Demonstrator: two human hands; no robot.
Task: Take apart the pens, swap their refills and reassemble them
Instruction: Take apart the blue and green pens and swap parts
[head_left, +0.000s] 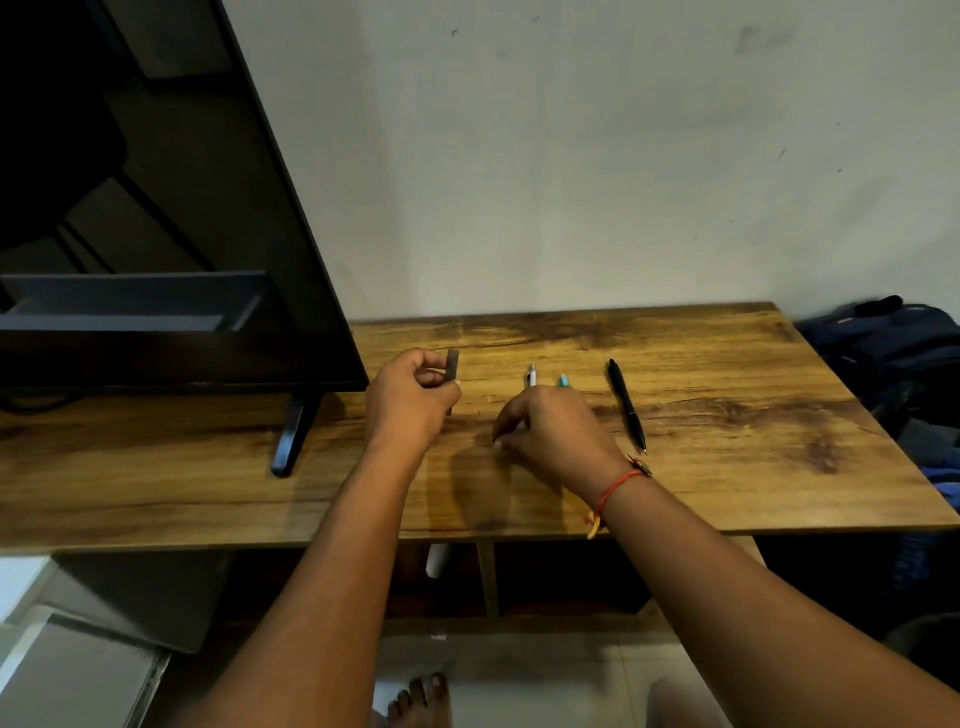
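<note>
My left hand (410, 397) holds a dark grey pen barrel (452, 369) upright above the wooden table (727, 415). My right hand (550, 431) rests low on the table with its fingertips pinched together; whether they hold something small is hidden. Behind my right hand lie a white pen (531, 375) and a teal pen (563, 381), each showing only its far end. A black pen (627, 405) lies whole on the table to the right of my right hand, tip toward me.
A large dark TV screen (156, 208) on a black foot (288, 441) fills the left side of the table. A wall stands behind. A dark blue bag (893, 343) sits off the table's right edge. Shelves run under the table.
</note>
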